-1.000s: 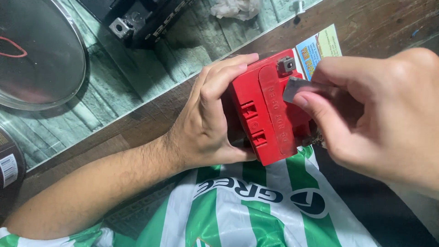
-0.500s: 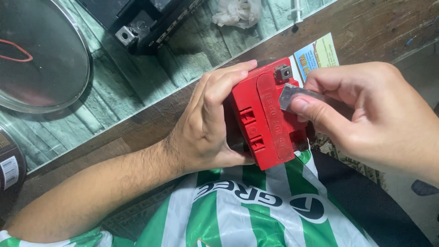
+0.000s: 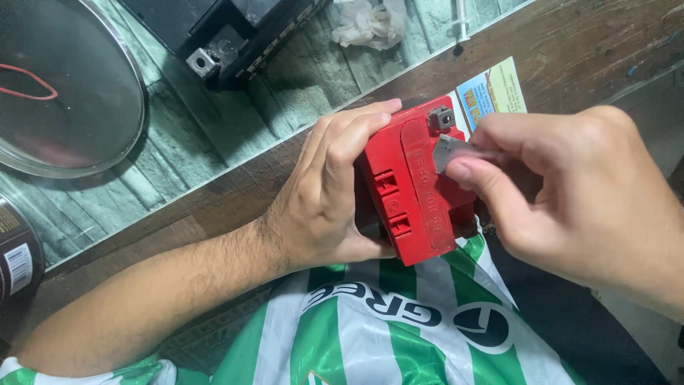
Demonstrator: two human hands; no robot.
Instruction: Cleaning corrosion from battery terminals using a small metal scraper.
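Since the earlier frame, right hand [image 3: 577,199] drew nearer; its fingers pinch a grey blade [image 3: 447,151] against the red battery [image 3: 417,182] lid strip, unopened. Left hand [image 3: 328,192] clasps the battery above the green-striped shirt [image 3: 370,328].

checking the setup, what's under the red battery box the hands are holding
Under the red battery box lies a green-and-white striped cloth, and a printed card sticks out at its far end. The left hand and the box hide whatever else lies beneath.
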